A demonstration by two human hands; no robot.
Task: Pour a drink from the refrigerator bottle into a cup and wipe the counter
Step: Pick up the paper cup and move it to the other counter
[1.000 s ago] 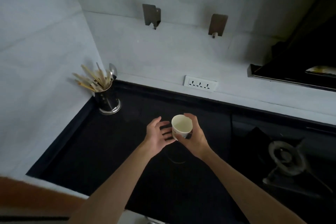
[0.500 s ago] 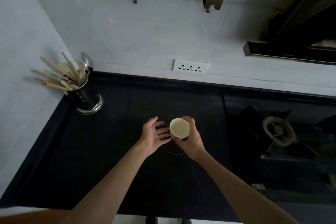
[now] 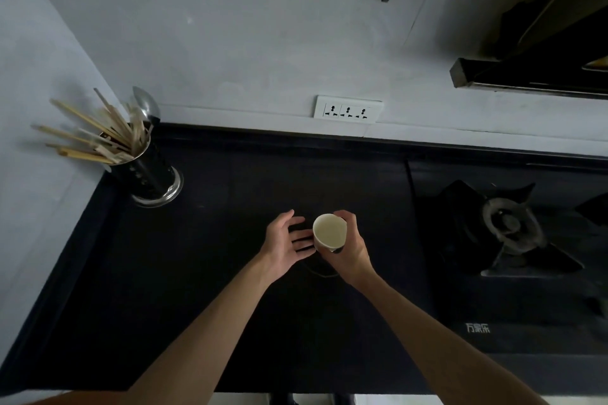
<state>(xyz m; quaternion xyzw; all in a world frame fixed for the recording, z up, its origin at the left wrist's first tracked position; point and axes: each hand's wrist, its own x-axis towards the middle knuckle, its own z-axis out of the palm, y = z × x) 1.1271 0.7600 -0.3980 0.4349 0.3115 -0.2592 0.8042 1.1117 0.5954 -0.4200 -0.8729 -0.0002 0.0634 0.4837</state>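
Note:
A white paper cup [image 3: 329,229] is held just above the middle of the black counter [image 3: 214,289], its mouth facing up and its inside looking empty. My right hand [image 3: 349,248] grips the cup from the right, fingers curled round its wall. My left hand [image 3: 285,242] is beside the cup on the left with fingers spread and straight, the fingertips at or near its side. No bottle is in view.
A metal holder with chopsticks and a spoon [image 3: 144,161] stands at the counter's back left corner. A gas hob burner [image 3: 511,223] lies to the right. A wall socket [image 3: 348,108] sits above the counter's back edge, and a range hood [image 3: 533,76] juts out at upper right.
The view has tilted down and drawn closer to the counter. Both hands keep the same pose around the cup, which has sunk slightly toward the counter.

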